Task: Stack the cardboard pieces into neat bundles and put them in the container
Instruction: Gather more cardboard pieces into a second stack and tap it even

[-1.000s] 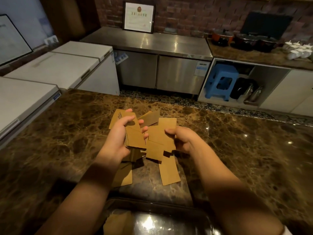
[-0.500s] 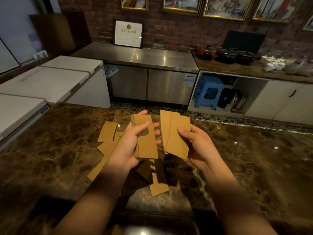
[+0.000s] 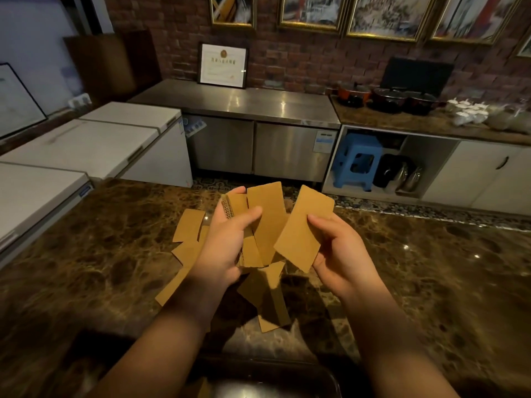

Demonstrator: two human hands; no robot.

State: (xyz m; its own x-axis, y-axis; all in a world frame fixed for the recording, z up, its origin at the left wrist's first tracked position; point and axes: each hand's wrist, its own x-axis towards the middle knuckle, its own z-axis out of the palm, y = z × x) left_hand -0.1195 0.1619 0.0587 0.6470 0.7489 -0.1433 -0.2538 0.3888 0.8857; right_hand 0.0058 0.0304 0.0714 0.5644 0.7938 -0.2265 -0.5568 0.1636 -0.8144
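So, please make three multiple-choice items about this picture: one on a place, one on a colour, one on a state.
1. Where do the loose cardboard pieces lie?
A. on the marble counter
B. on the steel counter
C. on the stool

2. What colour is the stool?
A. red
B. blue
C. green

3. What does the right hand do?
A. rests flat on the counter
B. hangs idle
C. holds one card

Key: 1 A, they lie on the brown marble; 2 B, plainly blue; 3 C, its thumb pinches one card, while the left hand grips a bundle.
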